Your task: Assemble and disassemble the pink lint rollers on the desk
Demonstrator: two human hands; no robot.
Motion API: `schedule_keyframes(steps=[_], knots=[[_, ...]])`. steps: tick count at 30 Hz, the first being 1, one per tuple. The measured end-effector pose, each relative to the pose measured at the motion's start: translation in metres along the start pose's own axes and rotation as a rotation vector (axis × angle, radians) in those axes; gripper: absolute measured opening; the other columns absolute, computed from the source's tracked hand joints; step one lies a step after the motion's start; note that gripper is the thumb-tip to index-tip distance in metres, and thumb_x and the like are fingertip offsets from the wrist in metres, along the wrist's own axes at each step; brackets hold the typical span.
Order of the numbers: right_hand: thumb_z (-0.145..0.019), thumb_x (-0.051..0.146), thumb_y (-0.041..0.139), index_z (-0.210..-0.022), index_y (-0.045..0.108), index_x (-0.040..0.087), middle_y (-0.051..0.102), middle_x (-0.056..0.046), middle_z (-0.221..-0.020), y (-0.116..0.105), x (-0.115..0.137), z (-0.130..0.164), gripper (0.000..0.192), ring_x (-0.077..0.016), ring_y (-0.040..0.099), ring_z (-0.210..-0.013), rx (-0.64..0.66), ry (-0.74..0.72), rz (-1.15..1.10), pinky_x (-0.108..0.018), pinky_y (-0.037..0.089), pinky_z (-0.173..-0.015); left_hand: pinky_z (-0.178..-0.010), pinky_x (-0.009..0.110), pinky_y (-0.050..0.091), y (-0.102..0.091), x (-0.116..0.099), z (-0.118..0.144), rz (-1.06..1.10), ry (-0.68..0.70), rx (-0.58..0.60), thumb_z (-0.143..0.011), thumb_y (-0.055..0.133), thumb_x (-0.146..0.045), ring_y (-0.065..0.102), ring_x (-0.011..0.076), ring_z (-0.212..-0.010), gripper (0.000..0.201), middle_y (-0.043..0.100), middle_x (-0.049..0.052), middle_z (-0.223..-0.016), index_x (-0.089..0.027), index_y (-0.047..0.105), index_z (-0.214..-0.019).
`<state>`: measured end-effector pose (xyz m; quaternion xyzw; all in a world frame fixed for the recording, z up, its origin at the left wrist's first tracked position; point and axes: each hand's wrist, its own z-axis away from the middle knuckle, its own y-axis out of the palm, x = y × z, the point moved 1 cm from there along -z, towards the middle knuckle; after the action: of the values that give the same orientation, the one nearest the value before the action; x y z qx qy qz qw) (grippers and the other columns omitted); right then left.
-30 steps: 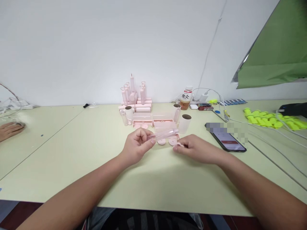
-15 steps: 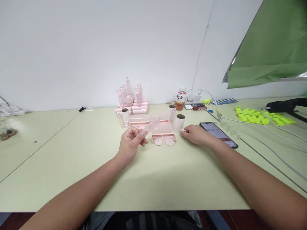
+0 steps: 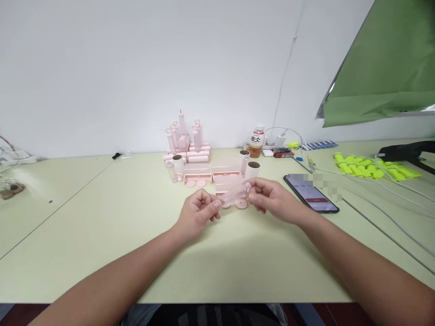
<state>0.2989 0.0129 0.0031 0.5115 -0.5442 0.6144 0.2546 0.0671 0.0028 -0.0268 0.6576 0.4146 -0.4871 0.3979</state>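
My left hand [image 3: 200, 210] is closed round the lower end of a clear, pale pink plastic tube [image 3: 234, 194], held slantwise above the table. At its upper right end, my right hand [image 3: 272, 199] is closed, thumb and fingers pinched about a small pale pink piece that they mostly hide. Just behind the tube, a pink tray-like holder and two flat pink discs [image 3: 241, 203] lie partly covered. Farther back sit more pink holders with clear covers [image 3: 197, 169]. A white cardboard tube [image 3: 252, 170] stands behind my right hand.
A phone [image 3: 312, 194] lies right of my right hand. Assembled pink parts [image 3: 183, 142] stand by the wall, and a labelled bottle [image 3: 256, 142] is behind the holders. White cables [image 3: 367, 178] and yellow pieces [image 3: 367, 166] lie at the right.
My right hand has come left from beside the cardboard tube to the clear tube's end. My left hand has lowered the tube and moved it slightly right.
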Motion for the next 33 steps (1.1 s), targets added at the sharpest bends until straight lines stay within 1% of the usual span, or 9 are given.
schedule_keyframes(steps=[2,5,8,10,12,17,21,26,33], knots=[[-0.079,0.048,0.066,-0.114,0.058,0.017,0.055,0.001,-0.069,0.018,0.004,0.006,0.047,-0.0128,0.052,-0.055,0.073,-0.046,-0.143,-0.025,0.045,-0.049,-0.056,0.025,0.046,0.005,0.004,0.004,-0.011,-0.021,0.073,-0.078,0.073,-0.04,0.057,0.0094,-0.058,0.042,0.063,0.002,-0.081,-0.017,0.04,-0.067],[-0.078,0.045,0.069,-0.1,0.063,0.016,0.052,0.003,-0.06,0.024,0.006,0.01,0.037,-0.0111,0.049,-0.049,0.032,-0.095,-0.187,-0.024,0.043,-0.047,-0.06,0.025,0.047,0.007,0.009,0.007,-0.078,-0.028,0.124,-0.08,0.071,-0.04,0.057,0.0093,-0.065,0.034,0.064,0.007,-0.102,-0.017,0.047,-0.075],[-0.077,0.044,0.069,-0.09,0.065,0.017,0.052,0.003,-0.055,0.006,0.008,0.007,0.03,-0.0112,0.047,-0.046,-0.267,-0.141,-0.067,-0.024,0.039,-0.045,-0.062,0.024,0.045,0.003,0.011,0.006,-0.204,-0.034,0.085,-0.083,0.067,-0.042,0.055,0.0099,-0.072,0.029,0.061,0.007,-0.113,-0.019,0.056,-0.096],[-0.078,0.042,0.067,-0.085,0.066,0.018,0.054,0.002,-0.057,-0.012,0.007,0.003,0.025,-0.0116,0.046,-0.048,-0.511,-0.125,0.098,-0.025,0.038,-0.046,-0.062,0.024,0.044,-0.001,0.012,0.005,-0.263,-0.071,0.079,-0.084,0.065,-0.044,0.054,0.0117,-0.072,0.03,0.063,0.005,-0.097,-0.019,0.058,-0.101],[-0.079,0.042,0.064,-0.082,0.067,0.019,0.055,0.001,-0.058,-0.025,0.003,-0.002,0.024,-0.0123,0.046,-0.05,-0.607,-0.053,0.274,-0.025,0.036,-0.047,-0.062,0.025,0.044,-0.005,0.012,0.004,-0.3,-0.098,0.087,-0.085,0.063,-0.045,0.054,0.0135,-0.071,0.029,0.06,0.002,-0.081,-0.018,0.059,-0.096],[-0.079,0.046,0.06,-0.083,0.068,0.021,0.056,0.001,-0.059,-0.031,-0.018,-0.017,0.026,-0.0152,0.05,-0.055,-0.509,0.121,0.56,-0.026,0.034,-0.051,-0.061,0.025,0.04,-0.006,0.008,0.004,-0.411,-0.077,0.117,-0.085,0.06,-0.041,0.05,0.013,-0.067,0.022,0.056,0.001,-0.075,-0.019,0.06,-0.089],[-0.079,0.047,0.058,-0.082,0.066,0.02,0.063,-0.001,-0.066,-0.026,-0.027,-0.023,0.029,-0.0167,0.054,-0.061,-0.462,0.13,0.611,-0.026,0.034,-0.055,-0.059,0.024,0.038,-0.004,0.006,0.004,-0.507,-0.047,0.168,-0.083,0.06,-0.037,0.048,0.0131,-0.066,0.017,0.056,0.0,-0.074,-0.019,0.06,-0.084],[-0.08,0.053,0.057,-0.073,0.062,0.019,0.059,0.0,-0.06,-0.023,-0.029,-0.028,0.034,-0.0159,0.051,-0.057,-0.444,0.136,0.673,-0.026,0.031,-0.053,-0.06,0.024,0.039,-0.003,0.007,0.004,-0.539,-0.023,0.206,-0.083,0.059,-0.032,0.048,0.0131,-0.066,0.013,0.058,0.001,-0.078,-0.019,0.06,-0.082],[-0.08,0.047,0.058,-0.098,0.07,0.018,0.067,-0.001,-0.07,-0.022,-0.029,-0.031,0.036,-0.0171,0.058,-0.062,-0.452,0.133,0.642,-0.026,0.037,-0.058,-0.062,0.025,0.039,-0.002,0.008,0.003,-0.564,0.028,0.21,-0.083,0.058,-0.028,0.049,0.0136,-0.068,0.01,0.058,0.001,-0.08,-0.019,0.059,-0.08]])
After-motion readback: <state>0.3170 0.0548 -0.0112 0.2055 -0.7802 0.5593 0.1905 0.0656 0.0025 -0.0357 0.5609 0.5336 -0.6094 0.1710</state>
